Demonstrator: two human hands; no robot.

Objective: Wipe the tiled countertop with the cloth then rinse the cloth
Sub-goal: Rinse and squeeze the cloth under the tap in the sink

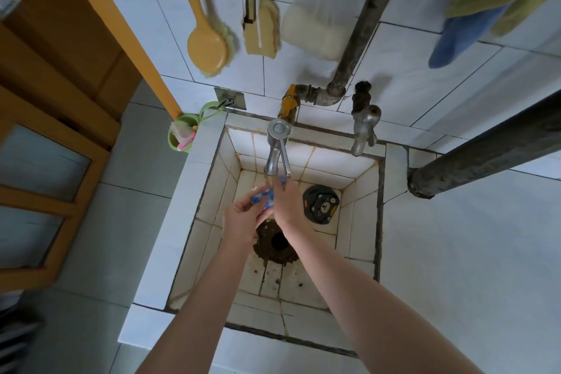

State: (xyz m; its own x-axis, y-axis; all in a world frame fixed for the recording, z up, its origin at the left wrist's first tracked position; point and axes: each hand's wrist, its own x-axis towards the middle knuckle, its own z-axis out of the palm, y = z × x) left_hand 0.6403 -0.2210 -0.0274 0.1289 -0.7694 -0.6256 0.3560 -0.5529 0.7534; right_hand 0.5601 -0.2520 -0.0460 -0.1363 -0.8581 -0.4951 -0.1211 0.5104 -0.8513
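A small blue and white cloth [264, 197] is bunched between both my hands over the tiled sink [362, 222], right under the spout of the steel tap [275, 149]. My left hand [243, 218] grips the cloth from the left, fingers curled round it. My right hand [287, 202] holds it from the right, with a bit of blue cloth showing above the fingers. Most of the cloth is hidden by the hands. The white tiled countertop [461, 267] stretches to the right of the sink.
A round dark drain hole [277, 241] lies below my hands, a bear-print drain cover [321, 204] to its right. An old second tap [364, 127] and rusty pipes sit on the back wall. Brushes and sponges hang above; a green cup [181, 136] hangs left.
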